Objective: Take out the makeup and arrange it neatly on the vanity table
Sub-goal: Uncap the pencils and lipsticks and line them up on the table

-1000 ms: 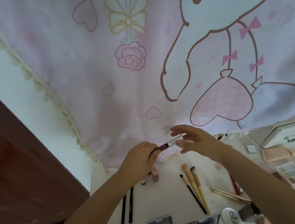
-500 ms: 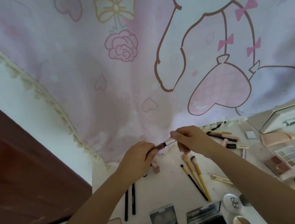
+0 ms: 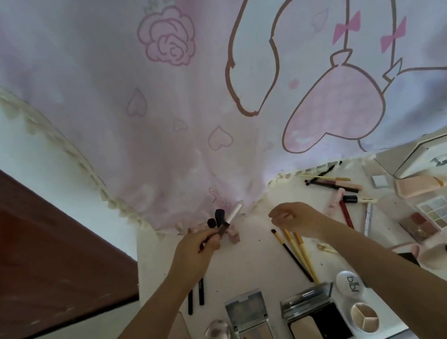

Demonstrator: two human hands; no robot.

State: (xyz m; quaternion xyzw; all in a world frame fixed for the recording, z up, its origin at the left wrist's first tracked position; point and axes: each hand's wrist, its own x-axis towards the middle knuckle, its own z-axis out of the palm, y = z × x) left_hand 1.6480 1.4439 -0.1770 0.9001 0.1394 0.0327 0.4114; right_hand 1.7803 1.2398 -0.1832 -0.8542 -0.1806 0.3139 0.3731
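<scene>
My left hand [image 3: 199,247] grips a slim brown-and-white makeup stick [image 3: 228,221] that points up and to the right, above the back of the white vanity table [image 3: 258,265]. Apart from the stick, my right hand [image 3: 295,218] hovers to its right with fingers loosely curled and nothing in it. Just below the right hand lie three brushes [image 3: 297,253], one black and two yellow-handled. Two black pencils [image 3: 195,294] lie under my left forearm.
Open compacts [image 3: 251,326] [image 3: 315,320] and a white round case [image 3: 349,284] line the near edge. Pencils and tubes [image 3: 340,190] lie at the back right, eyeshadow palettes [image 3: 436,218] at the right. A pink printed curtain [image 3: 206,99] hangs behind. A brown door [image 3: 27,254] stands at left.
My right hand has let go of the stick and moved to the right. The left hand keeps the stick, now tilted more upright. The camera has tipped down, showing more of the table.
</scene>
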